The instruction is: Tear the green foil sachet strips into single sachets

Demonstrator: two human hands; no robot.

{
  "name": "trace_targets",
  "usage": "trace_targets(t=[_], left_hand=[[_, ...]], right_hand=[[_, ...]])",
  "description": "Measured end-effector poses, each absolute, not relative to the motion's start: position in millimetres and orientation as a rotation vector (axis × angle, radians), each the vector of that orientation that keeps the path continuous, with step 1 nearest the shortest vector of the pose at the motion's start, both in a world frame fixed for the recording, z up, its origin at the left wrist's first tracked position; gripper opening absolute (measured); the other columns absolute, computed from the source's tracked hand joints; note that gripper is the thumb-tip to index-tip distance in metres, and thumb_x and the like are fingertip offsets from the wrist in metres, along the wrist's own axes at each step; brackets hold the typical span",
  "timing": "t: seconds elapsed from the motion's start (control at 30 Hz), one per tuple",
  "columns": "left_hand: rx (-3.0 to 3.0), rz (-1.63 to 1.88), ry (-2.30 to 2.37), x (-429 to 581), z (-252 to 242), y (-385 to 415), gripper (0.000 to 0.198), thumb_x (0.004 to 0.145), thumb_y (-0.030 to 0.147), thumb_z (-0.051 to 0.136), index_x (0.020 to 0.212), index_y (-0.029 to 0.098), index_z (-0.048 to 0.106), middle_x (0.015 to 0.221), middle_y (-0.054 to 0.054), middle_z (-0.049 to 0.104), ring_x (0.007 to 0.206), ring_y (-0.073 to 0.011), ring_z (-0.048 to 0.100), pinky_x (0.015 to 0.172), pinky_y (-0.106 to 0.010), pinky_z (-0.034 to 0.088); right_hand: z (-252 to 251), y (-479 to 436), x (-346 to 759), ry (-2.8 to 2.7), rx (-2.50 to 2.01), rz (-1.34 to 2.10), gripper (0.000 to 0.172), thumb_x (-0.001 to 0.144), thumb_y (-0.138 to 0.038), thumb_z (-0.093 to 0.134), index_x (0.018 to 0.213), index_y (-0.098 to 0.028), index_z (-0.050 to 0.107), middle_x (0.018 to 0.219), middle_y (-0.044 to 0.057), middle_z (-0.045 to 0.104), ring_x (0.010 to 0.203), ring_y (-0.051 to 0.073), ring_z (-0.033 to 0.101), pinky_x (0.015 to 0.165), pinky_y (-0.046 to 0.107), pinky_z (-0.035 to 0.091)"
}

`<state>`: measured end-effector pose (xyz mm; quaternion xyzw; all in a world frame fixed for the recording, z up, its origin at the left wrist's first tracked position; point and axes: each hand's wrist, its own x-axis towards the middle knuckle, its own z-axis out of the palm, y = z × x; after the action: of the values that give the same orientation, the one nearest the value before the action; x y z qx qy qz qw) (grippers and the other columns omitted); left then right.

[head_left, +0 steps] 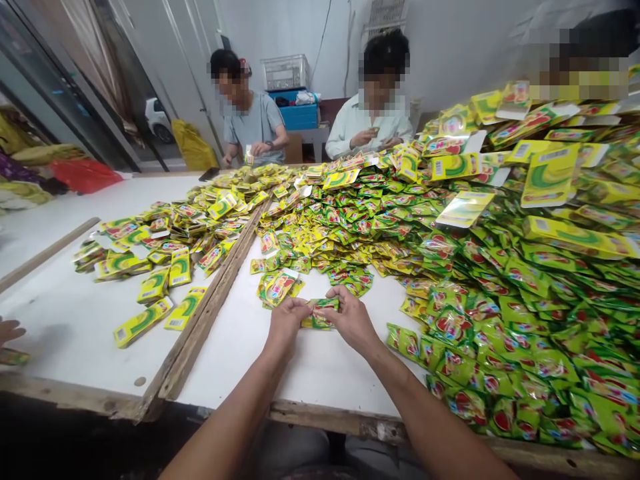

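Observation:
Both my hands meet over the white tabletop near its front edge. Between them are green and yellow sachets (pixel 324 312), apparently more than one pressed together. My left hand (pixel 289 321) pinches their left end with thumb and fingers. At the other end my right hand (pixel 351 319) grips with its thumb in front and fingers behind. Just beyond my left hand lies a yellow flat box (pixel 279 288) on a few sachets. A small group of green sachets (pixel 353 279) rests just past my right hand.
A large heap of green sachets (pixel 520 333) rises on the right, with yellow boxes (pixel 553 170) on top. Left of a wooden divider strip (pixel 215 293) lies a pile of yellow boxes (pixel 180 267). Co-workers sit across the table; another person's hand (pixel 10 331) shows at the left edge.

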<state>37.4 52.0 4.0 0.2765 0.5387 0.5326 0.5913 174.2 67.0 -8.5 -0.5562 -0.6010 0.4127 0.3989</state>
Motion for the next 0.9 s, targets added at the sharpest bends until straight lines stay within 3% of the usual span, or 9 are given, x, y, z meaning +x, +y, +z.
trace_targets(t=[0.13, 0.27, 0.4, 0.5, 0.63, 0.73, 0.83, 0.9], left_hand=[[0.643, 1.306, 1.214, 41, 0, 55, 0.031, 0.046, 0.030, 0.079, 0.063, 0.015, 0.058, 0.054, 0.003, 0.060, 0.052, -0.0101, 0.054, 0.056, -0.023, 0.044], [0.802, 1.310, 1.261, 41, -3, 56, 0.030, 0.050, 0.036, 0.078, 0.065, 0.016, 0.060, 0.057, 0.001, 0.062, 0.053, -0.0124, 0.055, 0.056, -0.026, 0.044], [1.171, 1.124, 1.464, 26, 5, 68, 0.033, 0.058, 0.049, 0.071, 0.066, 0.017, 0.063, 0.059, -0.002, 0.064, 0.058, -0.0173, 0.058, 0.057, -0.028, 0.043], [1.535, 0.935, 1.965, 7, 18, 86, 0.045, 0.066, 0.058, 0.062, 0.086, 0.018, 0.066, 0.078, -0.010, 0.070, 0.080, -0.0267, 0.063, 0.067, -0.032, 0.043], [1.753, 0.308, 2.413, -11, 30, 105, 0.068, 0.063, 0.056, 0.065, 0.114, 0.010, 0.056, 0.097, -0.021, 0.067, 0.100, -0.0364, 0.058, 0.072, -0.036, 0.041], [1.823, 0.187, 2.378, -15, 31, 104, 0.059, 0.067, 0.049, 0.063, 0.114, 0.014, 0.056, 0.099, -0.018, 0.068, 0.095, -0.0325, 0.061, 0.066, -0.030, 0.039], [1.923, 0.276, 2.251, -14, 31, 90, 0.039, 0.075, 0.048, 0.054, 0.100, 0.021, 0.063, 0.090, -0.010, 0.070, 0.084, -0.0271, 0.063, 0.061, -0.028, 0.036], [1.998, 0.340, 2.068, -12, 30, 77, 0.036, 0.079, 0.052, 0.046, 0.088, 0.022, 0.064, 0.079, -0.006, 0.069, 0.075, -0.0237, 0.062, 0.059, -0.027, 0.035]], right_hand=[[-9, 69, 178, -1.395, -1.363, 1.207, 0.051, 0.060, -0.042, 0.070, 0.102, -0.018, 0.053, 0.086, 0.003, 0.059, 0.073, 0.016, 0.055, 0.063, 0.028, 0.045], [-6, 68, 177, -1.317, -1.139, 1.529, 0.040, 0.065, -0.047, 0.066, 0.090, -0.016, 0.059, 0.072, 0.001, 0.061, 0.069, 0.017, 0.057, 0.066, 0.030, 0.047], [-8, 68, 176, -1.285, -1.248, 1.394, 0.038, 0.063, -0.045, 0.068, 0.086, -0.017, 0.057, 0.069, 0.001, 0.060, 0.066, 0.018, 0.056, 0.065, 0.032, 0.046], [-8, 71, 178, -1.262, -1.397, 1.206, 0.033, 0.067, -0.042, 0.063, 0.088, -0.017, 0.056, 0.069, 0.001, 0.058, 0.065, 0.018, 0.055, 0.063, 0.032, 0.045], [-3, 71, 181, -1.300, -1.476, 1.065, 0.026, 0.070, -0.035, 0.057, 0.090, -0.019, 0.056, 0.068, 0.000, 0.056, 0.062, 0.017, 0.052, 0.058, 0.029, 0.042], [2, 71, 183, -1.350, -1.492, 1.050, 0.027, 0.068, -0.031, 0.057, 0.093, -0.020, 0.057, 0.067, -0.001, 0.056, 0.062, 0.016, 0.052, 0.057, 0.027, 0.040], [5, 74, 185, -1.331, -1.458, 1.009, 0.025, 0.069, -0.034, 0.058, 0.091, -0.021, 0.057, 0.072, 0.000, 0.060, 0.065, 0.017, 0.054, 0.061, 0.028, 0.042], [4, 78, 186, -1.275, -1.409, 0.955, 0.025, 0.071, -0.037, 0.058, 0.090, -0.021, 0.056, 0.081, 0.002, 0.063, 0.072, 0.017, 0.056, 0.065, 0.029, 0.043]])
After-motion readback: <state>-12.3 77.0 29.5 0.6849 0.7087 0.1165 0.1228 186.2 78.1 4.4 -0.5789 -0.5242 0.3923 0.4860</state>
